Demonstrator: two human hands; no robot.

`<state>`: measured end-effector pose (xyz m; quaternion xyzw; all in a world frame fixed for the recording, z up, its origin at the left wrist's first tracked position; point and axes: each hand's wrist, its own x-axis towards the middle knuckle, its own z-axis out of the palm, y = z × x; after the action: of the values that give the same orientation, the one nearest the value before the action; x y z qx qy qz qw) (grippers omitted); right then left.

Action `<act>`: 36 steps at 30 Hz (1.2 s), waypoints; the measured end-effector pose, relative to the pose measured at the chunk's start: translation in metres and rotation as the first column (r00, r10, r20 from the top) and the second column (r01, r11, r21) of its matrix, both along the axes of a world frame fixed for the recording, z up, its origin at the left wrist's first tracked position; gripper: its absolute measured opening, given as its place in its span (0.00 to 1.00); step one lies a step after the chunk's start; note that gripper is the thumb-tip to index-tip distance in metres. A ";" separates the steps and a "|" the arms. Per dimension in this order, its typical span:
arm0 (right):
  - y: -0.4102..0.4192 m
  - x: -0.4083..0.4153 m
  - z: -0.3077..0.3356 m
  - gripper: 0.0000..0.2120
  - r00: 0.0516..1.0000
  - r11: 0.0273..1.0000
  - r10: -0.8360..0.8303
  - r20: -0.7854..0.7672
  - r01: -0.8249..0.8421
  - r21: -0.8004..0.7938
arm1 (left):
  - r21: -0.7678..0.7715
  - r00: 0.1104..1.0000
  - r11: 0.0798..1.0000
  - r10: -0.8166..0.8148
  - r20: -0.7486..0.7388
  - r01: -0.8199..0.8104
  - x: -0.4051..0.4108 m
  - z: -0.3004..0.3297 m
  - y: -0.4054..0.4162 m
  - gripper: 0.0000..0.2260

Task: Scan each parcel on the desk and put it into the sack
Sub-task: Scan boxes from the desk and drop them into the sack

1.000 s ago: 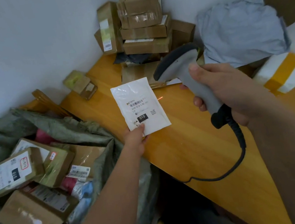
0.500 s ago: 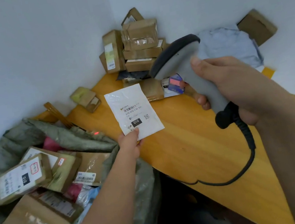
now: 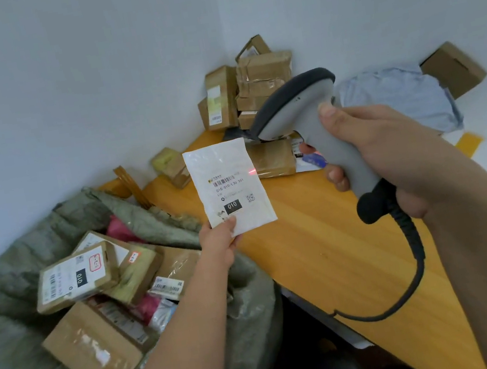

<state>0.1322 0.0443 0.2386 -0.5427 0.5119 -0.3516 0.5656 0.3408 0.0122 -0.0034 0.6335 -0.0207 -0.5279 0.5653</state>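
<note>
My left hand point(image 3: 218, 240) pinches the lower edge of a flat white parcel point(image 3: 227, 187) and holds it upright over the desk's left edge, label toward me. My right hand point(image 3: 368, 146) grips a grey barcode scanner point(image 3: 304, 111) pointed at the parcel from the right. A red scan spot glows at the parcel's right edge, next to the barcode. The green sack point(image 3: 20, 256) lies open at the left below the desk, holding several cardboard boxes point(image 3: 76, 275) and soft packets.
The orange wooden desk point(image 3: 328, 250) runs from the corner toward the right. A stack of brown boxes point(image 3: 252, 91) fills the far corner, with a small box point(image 3: 172, 166) near the left edge. A grey poly mailer point(image 3: 399, 98) and another box point(image 3: 452, 67) lie at the back right.
The parcel has been lifted a little higher and closer to the scanner. The red spot moved from the sack onto the parcel's right edge. The view tilted up.
</note>
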 end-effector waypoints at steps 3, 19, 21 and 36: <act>0.003 0.005 0.002 0.14 1.000 1.000 -0.003 0.022 0.002 0.004 | -0.005 1.000 1.000 -0.003 -0.007 0.003 0.008 0.004 0.005 0.10; 0.009 0.024 0.003 0.15 0.996 0.998 0.054 0.068 -0.056 0.028 | -0.022 0.892 0.911 0.407 0.197 -0.411 0.053 0.016 0.047 0.17; 0.009 0.034 -0.001 0.16 0.996 0.996 0.071 0.055 -0.074 0.042 | 0.004 0.832 0.877 0.454 0.321 -0.480 0.072 0.012 0.067 0.17; 0.017 0.044 -0.036 0.17 0.994 0.980 0.109 -0.012 -0.106 0.166 | 0.563 0.596 0.773 -0.312 0.739 -0.294 0.079 -0.009 0.120 0.27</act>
<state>0.1763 0.0610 0.2027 -0.5245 0.5150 -0.2712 0.6214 0.4196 0.1319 -0.0127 0.9517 -0.0966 -0.1624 0.2419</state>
